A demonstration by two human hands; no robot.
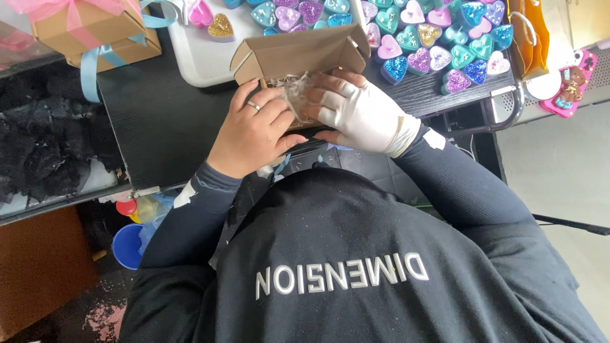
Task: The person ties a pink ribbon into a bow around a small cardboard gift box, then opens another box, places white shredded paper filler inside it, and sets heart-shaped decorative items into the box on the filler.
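1. From my remote seat I see both hands at a small open cardboard box (298, 54). It stands on the dark desk (159, 121), just in front of the person's chest, with its flaps up.
2. The box holds pale shredded paper filling (293, 89), which shows in the gap between the two hands.
3. The left hand (251, 130) is bare and wears a ring. Its fingers are curled over the near wall of the box, and I read that as a steadying grip on the box.
4. The right hand (362, 114) wears a white glove. Its fingers are loosely spread and reach down into the filling, pressing on it and not clamped on anything.
5. My judgement is that the step in hand is bedding the filling down inside the box. I cannot see whether anything lies under the paper.
6. Glittery heart-shaped pieces (432, 38) in pink, teal, purple and blue lie behind the box, some of them on a white tray (197, 60).
7. Two closed brown boxes with ribbons (89, 25) sit at the far left of the desk.
8. I'd say the next move calls for one hand to come free while the other keeps the box from sliding. The filling is light and springy and could spill over the low walls.
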